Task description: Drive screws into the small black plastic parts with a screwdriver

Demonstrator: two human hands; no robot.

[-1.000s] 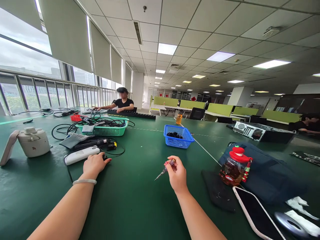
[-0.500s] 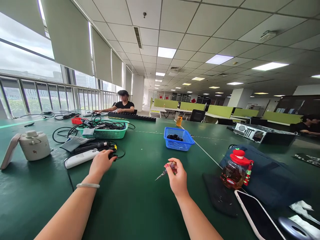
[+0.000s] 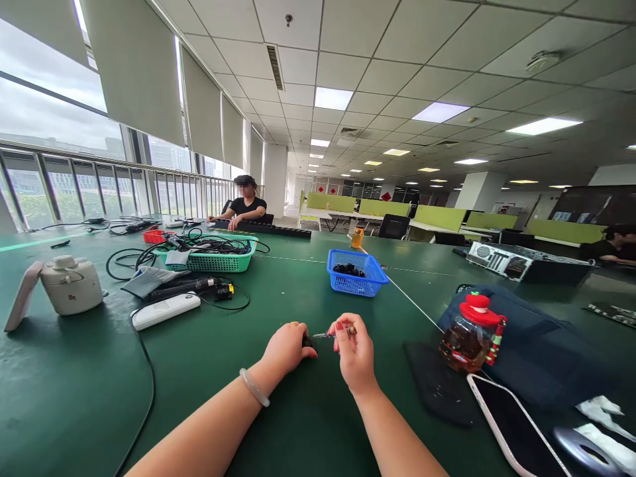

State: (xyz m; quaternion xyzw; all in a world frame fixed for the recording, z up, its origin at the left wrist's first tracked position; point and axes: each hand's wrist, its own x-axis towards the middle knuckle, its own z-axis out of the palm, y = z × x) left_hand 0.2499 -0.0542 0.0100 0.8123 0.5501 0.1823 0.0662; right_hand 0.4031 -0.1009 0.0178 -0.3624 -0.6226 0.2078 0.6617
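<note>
My left hand is closed around a small black part, low over the green table. My right hand pinches a thin screwdriver by its handle. Its metal tip points left and reaches the black part, though whether they touch is hard to tell. Beyond my hands sits a blue basket holding small black pieces. To the left lies a white power strip beside a black cable connector with a yellow end.
A green basket of cables, a cream container and a red tray stand left. On the right are a red-lidded jar, a phone, a black pad and a computer case. A person sits across.
My left hand has moved right from beside the power strip to the screwdriver's tip, with the black part in it. The screwdriver is now nearly level. The person across has shifted their arms.
</note>
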